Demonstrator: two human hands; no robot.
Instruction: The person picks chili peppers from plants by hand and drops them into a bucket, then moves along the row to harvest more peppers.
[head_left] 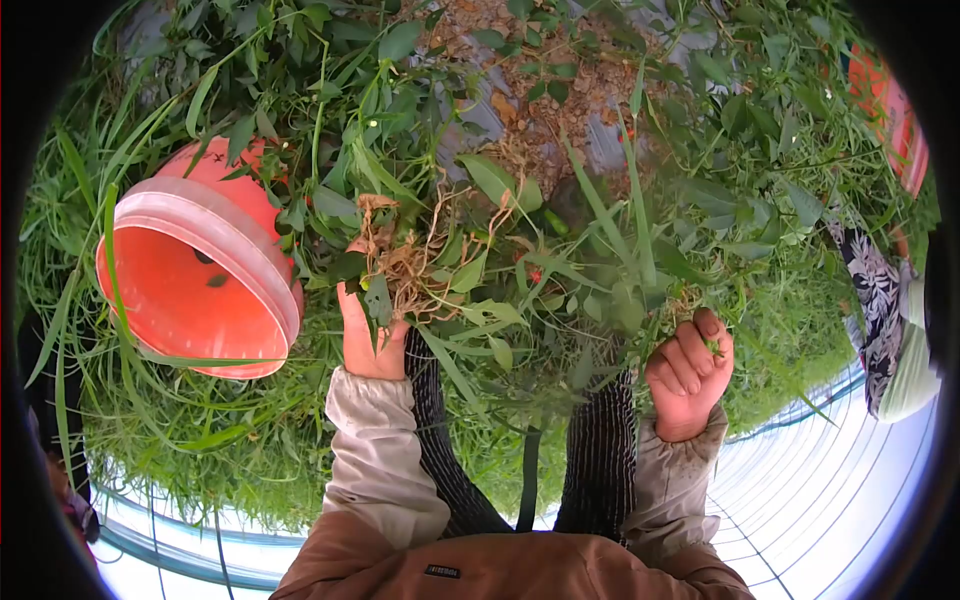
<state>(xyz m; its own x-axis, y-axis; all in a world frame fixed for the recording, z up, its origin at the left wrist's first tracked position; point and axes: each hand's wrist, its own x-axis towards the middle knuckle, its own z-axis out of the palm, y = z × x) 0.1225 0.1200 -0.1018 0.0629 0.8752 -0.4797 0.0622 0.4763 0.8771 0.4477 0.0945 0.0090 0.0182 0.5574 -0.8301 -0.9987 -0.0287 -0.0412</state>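
Note:
My left hand point(375, 347) reaches up among the plants, at a clump of dry, brown withered stems point(405, 265). Leaves and stems cover its fingers, so their grip cannot be made out. To the right, my right hand point(688, 372) is closed with curled fingers. A small green piece of plant point(714, 347) shows at its fingertips. Between the hands stands a leafy green plant point(490, 310) with small red spots of fruit point(534, 273) low in it.
An orange-red bucket point(200, 290) lies tipped on the left, its mouth facing me. Another reddish container point(888, 120) is at the upper right, near a person's patterned sleeve or clothing point(868, 275). Bare soil point(560, 110) and grey plastic sheeting point(603, 145) lie ahead, amid tall grass.

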